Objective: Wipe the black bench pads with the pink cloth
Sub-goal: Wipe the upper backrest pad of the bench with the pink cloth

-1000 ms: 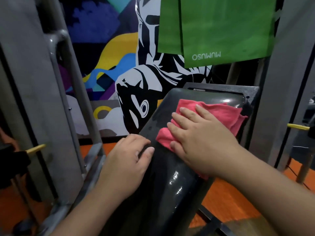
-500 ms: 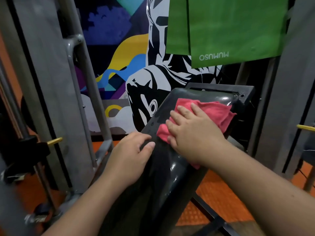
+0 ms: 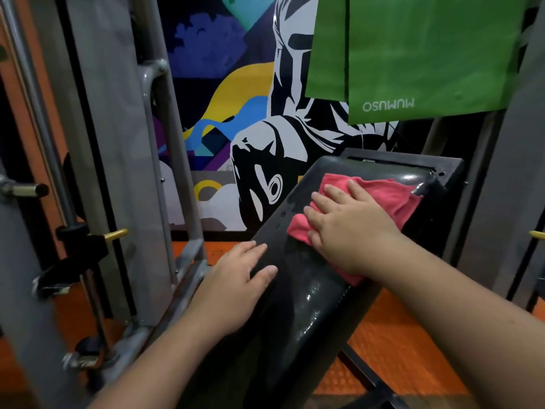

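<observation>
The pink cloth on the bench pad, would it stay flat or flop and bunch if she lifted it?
Probably floppy: the pink cloth already lies creased under the right hand. It looks thin, so likely light. On the glossy, wet-looking black bench pad it should slide easily when pushed.

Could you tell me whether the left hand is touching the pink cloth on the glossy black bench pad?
Apart. The head view shows the left hand resting on the glossy black bench pad, with bare pad between its fingers and the pink cloth.
</observation>
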